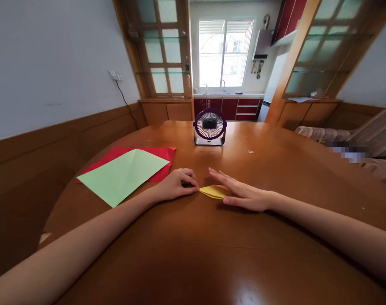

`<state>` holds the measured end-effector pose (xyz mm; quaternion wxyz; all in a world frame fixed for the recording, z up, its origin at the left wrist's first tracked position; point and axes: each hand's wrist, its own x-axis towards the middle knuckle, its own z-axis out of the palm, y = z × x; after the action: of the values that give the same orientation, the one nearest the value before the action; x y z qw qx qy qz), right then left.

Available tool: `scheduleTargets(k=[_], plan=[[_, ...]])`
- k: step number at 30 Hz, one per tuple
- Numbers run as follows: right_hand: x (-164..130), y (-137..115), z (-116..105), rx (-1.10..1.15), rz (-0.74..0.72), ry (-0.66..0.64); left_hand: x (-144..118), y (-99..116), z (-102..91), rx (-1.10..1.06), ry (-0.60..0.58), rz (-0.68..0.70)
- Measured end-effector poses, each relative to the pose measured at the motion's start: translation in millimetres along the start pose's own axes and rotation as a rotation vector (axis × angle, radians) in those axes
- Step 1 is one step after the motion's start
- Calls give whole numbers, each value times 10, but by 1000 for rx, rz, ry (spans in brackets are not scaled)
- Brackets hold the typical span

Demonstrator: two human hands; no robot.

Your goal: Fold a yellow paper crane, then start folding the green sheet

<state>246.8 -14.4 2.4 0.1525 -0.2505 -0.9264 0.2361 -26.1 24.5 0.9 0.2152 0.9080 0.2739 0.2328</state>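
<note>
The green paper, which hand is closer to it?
Left. The left hand rests just past the right corner of the green paper. The right hand lies farther off, flat on the yellow folded paper.

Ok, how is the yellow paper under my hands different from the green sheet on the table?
The yellow paper is folded into a small pointed shape; the green sheet lies open with only a crease. The yellow paper is much smaller. The yellow paper is pressed by the right hand and touched at its tip by the left hand; the green sheet lies untouched on a red sheet. Both lie flat on the wooden table.
</note>
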Motion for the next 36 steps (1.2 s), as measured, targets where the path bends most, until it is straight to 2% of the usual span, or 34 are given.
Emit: scheduleTargets(k=[7,11,17,24,29,30,32,36], plan=[[-257,187,-28,2,-126,217,1,-19,15,-21,4,17],[-286,195,25,-38,-151,348,3,-15,6,-23,-1,8],[-205,121,117,-17,-88,377,6,5,3,-13,-2,-8],[-218,108,129,-99,-79,337,8,15,-20,48,-19,12],[-216,115,122,-134,-128,323,-8,219,136,148,96,128],[-216,115,121,-137,-134,321,-12,282,184,158,73,164],[-219,113,117,-144,-141,307,-21,400,268,185,-44,190],[-237,118,98,-117,-130,270,-33,518,326,244,-355,98]])
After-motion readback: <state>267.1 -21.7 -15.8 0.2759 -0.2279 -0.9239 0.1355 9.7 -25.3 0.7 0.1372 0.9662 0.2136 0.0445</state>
